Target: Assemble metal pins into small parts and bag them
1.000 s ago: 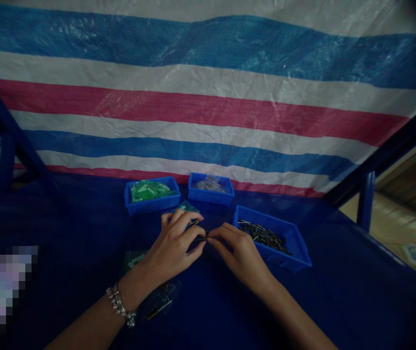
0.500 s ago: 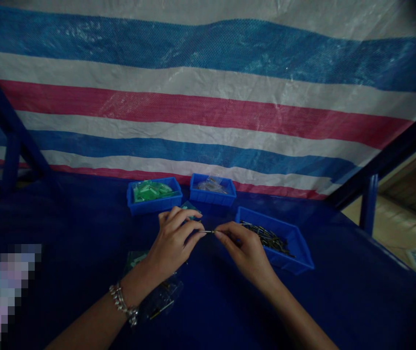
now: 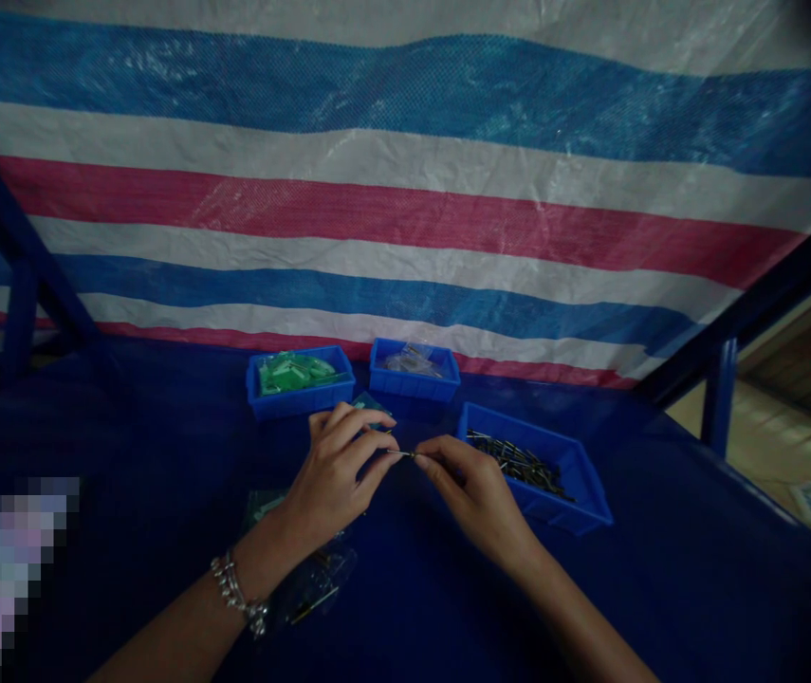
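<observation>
Between my two hands runs a thin metal rod (image 3: 400,453), light on the left and dark toward the right end. My left hand (image 3: 340,465) pinches its left end between thumb and forefinger, the other fingers curled above. My right hand (image 3: 480,484) pinches the dark right end with thumb and fingertips. What kind of rod it is, I cannot make out. Just right of my right hand, a blue bin (image 3: 590,484) holds many similar dark and metallic rods (image 3: 519,460). Below my left wrist lie clear plastic bags (image 3: 323,579), one with a rod in it.
Farther back are a blue bin (image 3: 263,403) of green packets (image 3: 295,372) and another blue bin (image 3: 440,387) of clear plastic bags (image 3: 409,360). A small greenish packet (image 3: 373,406) lies behind my left fingers. A striped tarp (image 3: 391,209) hangs behind the blue table (image 3: 163,455), between blue frame posts.
My right fingertips have shifted very slightly left along the rod, toward my left hand. My left hand stays in place, and the bins have not moved.
</observation>
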Available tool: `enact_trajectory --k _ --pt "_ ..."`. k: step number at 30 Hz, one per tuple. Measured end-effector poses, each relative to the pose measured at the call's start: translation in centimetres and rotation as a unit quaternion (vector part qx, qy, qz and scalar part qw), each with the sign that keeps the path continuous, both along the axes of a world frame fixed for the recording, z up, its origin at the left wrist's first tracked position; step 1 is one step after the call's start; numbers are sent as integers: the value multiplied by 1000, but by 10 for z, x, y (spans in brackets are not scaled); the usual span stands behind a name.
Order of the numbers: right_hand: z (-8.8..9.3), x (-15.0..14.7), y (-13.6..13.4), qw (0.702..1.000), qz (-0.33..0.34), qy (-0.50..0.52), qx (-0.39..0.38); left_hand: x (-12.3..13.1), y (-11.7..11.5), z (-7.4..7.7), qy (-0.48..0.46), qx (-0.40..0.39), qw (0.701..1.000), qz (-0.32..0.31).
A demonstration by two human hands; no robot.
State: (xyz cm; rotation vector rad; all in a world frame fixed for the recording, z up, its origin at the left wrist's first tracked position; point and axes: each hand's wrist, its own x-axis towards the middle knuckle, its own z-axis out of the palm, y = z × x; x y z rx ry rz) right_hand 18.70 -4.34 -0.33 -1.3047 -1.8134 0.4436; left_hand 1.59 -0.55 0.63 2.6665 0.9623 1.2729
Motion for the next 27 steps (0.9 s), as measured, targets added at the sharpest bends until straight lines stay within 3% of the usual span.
enact_trajectory --k 14,27 --pt "-2 -1 1 1000 18 7 -22 0 0 0 -18 9 1000 -8" --pt "-3 1 1 999 -15 27 -19 0 2 -1 -20 -11 1000 -5"
